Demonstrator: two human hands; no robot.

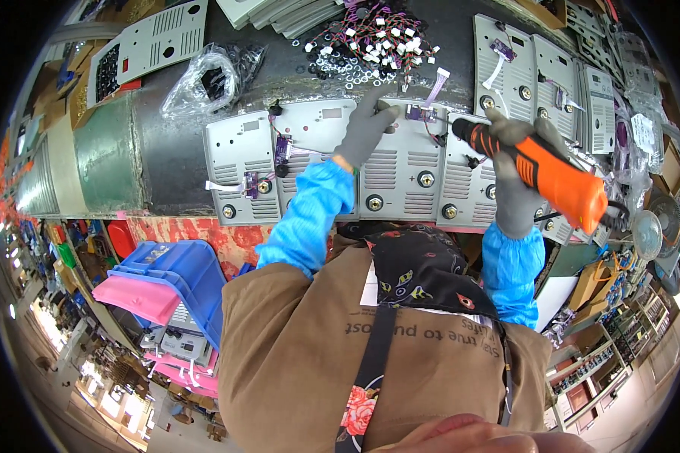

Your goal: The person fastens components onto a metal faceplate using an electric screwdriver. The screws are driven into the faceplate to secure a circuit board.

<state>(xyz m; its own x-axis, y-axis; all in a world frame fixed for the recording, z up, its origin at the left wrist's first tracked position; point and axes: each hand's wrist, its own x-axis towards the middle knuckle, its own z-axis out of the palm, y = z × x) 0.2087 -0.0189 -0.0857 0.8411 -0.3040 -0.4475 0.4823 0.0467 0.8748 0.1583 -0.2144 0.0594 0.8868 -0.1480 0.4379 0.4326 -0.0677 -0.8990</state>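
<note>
A clear bag (pixel 185 98), contents unclear, lies on the worktop (pixel 170 177). The right grip (pixel 515 177) wraps an orange screwdriver (pixel 555 177) over grey panels (pixel 397 177); whether the left grip (pixel 366 127) pinches anything, I cannot tell.

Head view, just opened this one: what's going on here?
The person's gloved right hand grips an orange power tool, its tip pointing toward a small purple circuit board at the top of a grey panel. The gloved left hand is just left of that board; whether it holds anything is unclear. Loose wires with white plugs lie beyond.
</note>
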